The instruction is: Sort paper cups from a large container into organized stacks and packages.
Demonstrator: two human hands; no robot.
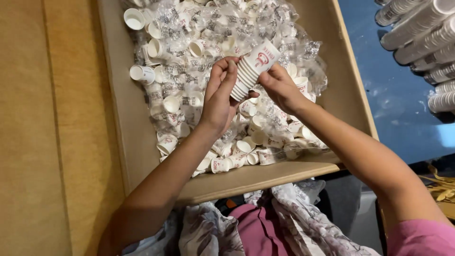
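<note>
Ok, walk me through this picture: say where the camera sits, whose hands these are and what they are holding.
The one picture comes from a camera worn on a person's head, looking down at their own bare hands; there is no machine. The left hand and right hand together hold a nested stack of small white paper cups with red print. Below them is a wide cardboard box filled with loose cups of the same kind and clear plastic wrappers. At the upper right, long sleeves of stacked cups lie on a blue surface.
</note>
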